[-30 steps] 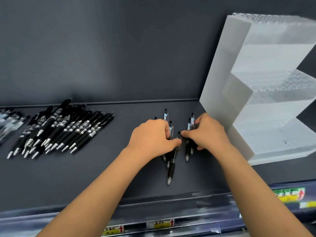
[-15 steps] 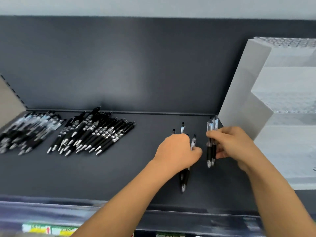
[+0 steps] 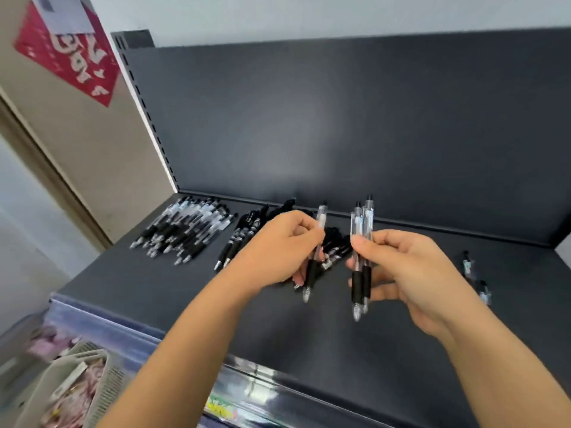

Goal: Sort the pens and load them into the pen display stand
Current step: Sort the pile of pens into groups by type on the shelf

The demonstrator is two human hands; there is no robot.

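A pile of clear pens (image 3: 185,231) is lying on the dark shelf (image 3: 309,341) at ten o'clock from the hands, with black pens (image 3: 242,239) just beside it. The left hand (image 3: 278,248) is pinching one pen (image 3: 320,222) upright. The right hand (image 3: 408,267) is gripping a small bunch (image 3: 363,230). Two loose pens (image 3: 468,267) are lying at its three o'clock.
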